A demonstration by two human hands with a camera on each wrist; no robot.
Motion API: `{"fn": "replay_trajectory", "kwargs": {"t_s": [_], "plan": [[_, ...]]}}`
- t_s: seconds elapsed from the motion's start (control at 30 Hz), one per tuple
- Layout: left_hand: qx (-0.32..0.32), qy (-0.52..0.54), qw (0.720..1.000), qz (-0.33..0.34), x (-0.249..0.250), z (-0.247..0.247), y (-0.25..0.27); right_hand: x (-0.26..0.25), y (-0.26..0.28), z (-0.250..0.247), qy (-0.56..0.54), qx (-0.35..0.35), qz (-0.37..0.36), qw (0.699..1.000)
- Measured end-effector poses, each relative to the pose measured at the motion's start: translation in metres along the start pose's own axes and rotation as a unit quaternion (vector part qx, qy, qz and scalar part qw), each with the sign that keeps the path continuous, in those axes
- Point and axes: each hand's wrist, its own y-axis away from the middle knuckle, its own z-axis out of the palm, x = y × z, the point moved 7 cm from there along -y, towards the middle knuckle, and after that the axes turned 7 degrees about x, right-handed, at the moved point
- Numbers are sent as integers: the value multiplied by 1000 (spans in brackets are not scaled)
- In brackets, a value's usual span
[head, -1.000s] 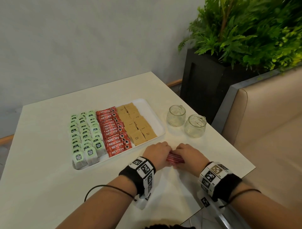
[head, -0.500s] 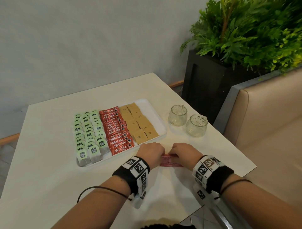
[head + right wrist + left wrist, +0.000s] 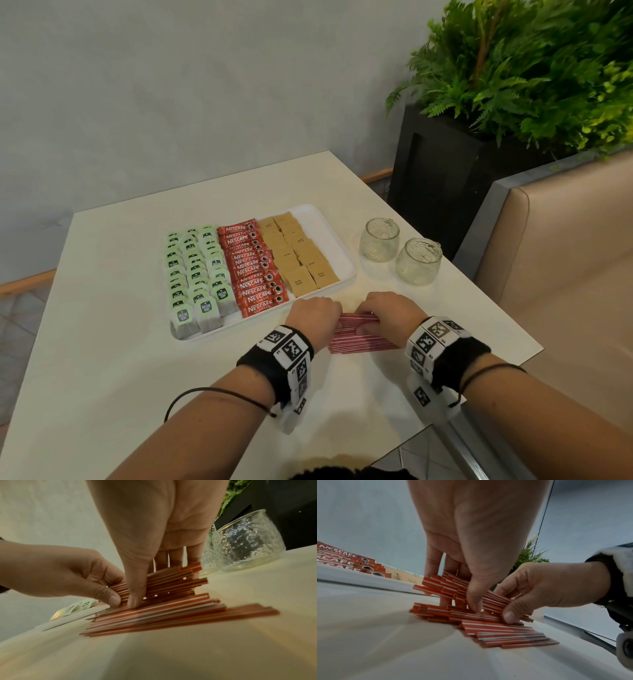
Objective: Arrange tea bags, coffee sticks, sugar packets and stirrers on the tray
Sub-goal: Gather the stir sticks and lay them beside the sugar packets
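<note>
A pile of red-and-white stirrers lies on the white table just in front of the tray. My left hand pinches a tilted bunch of them between thumb and fingers at its left end. My right hand pinches the same bunch at the right end, and other stirrers stay flat beneath. The tray holds rows of green tea bags, red coffee sticks and brown sugar packets.
Two empty glass jars stand right of the tray. The table's right edge runs close to my right wrist, with a beige seat beyond. A black planter with ferns stands behind.
The pile has spread flatter on the table and both hands now lift a bunch from its far side. The head view shifted slightly.
</note>
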Motion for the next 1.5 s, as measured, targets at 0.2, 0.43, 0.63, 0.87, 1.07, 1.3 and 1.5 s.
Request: {"fn": "replay_trajectory", "kwargs": {"t_s": [0.2, 0.43, 0.63, 0.87, 1.07, 1.3, 1.5], "plan": [[7, 25, 1000, -6, 3, 1, 4, 4, 1, -3, -11, 13, 9, 1000], [1, 38, 999, -10, 7, 4, 2, -3, -2, 1, 18, -1, 0, 1000], [-12, 64, 998, -28, 2, 8, 3, 0, -6, -7, -3, 18, 12, 1000], [3, 79, 997, -24, -7, -9, 4, -3, -13, -41, 43, 59, 16, 997], [-65, 336, 937, -69, -8, -13, 3, -28, -22, -74, 100, 81, -51, 990], [42, 755, 613, -231, -52, -58, -3, -22, -13, -129, -17, 334, -47, 941], [56, 899, 347, -262, -66, -89, -6, -47, -2, -126, -231, 304, -118, 917]]}}
